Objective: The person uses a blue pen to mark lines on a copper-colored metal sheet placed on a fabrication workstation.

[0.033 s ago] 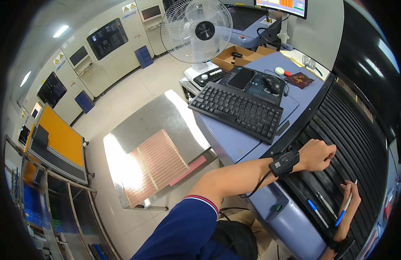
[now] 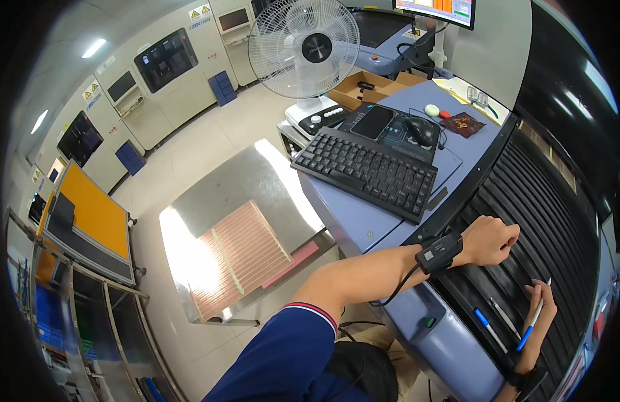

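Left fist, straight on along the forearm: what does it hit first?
No loose object in line for the left hand: only the black ribbed cover under it, then probably the dark glossy panel at its far side. Height above the ribs is unclear.

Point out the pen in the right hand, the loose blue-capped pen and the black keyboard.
Held pen (image 2: 536, 316): head view, on its white barrel.
Loose blue-capped pen (image 2: 491, 331): head view, on its white barrel.
Black keyboard (image 2: 365, 171): head view, on its middle keys.

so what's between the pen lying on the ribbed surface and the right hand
In the head view, a slim silver tool lies between that blue-and-white pen and the right hand.
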{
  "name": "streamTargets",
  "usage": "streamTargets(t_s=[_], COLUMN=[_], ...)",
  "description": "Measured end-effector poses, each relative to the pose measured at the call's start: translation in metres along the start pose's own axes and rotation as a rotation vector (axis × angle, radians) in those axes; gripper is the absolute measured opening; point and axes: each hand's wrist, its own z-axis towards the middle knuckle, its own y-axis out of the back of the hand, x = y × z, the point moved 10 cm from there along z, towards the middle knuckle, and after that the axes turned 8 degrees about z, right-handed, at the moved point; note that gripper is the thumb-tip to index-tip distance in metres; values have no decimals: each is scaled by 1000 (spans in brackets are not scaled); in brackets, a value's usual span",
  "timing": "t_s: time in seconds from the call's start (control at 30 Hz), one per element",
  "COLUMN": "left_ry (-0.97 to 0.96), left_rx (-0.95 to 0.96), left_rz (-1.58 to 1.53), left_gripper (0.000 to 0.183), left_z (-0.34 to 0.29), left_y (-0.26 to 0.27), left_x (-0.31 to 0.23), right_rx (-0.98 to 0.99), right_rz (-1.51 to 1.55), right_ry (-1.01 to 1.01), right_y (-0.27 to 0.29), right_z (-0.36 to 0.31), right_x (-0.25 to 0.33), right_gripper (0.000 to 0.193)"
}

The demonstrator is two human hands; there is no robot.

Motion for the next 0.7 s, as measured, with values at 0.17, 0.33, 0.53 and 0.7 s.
streamTargets(t_s=[0.17,0.33,0.53,0.7], left_ry=[-12,-15,208,257], left_rx=[9,19,-105,94], left_rz=[4,50,321,601], left_gripper=[10,10,18,28], left_z=[2,5,7,-8], left_y=[0,6,22,-2], left_x=[-1,-1,20,41], right_rx=[11,0,-136,-118], right_rz=[9,-51,44,29], right_ry=[6,-56,-31,-7], right_y=[-6,4,40,39], right_z=[-1,2,14,17], right_x=[2,5,-41,-68], right_gripper=[29,32,36,36])
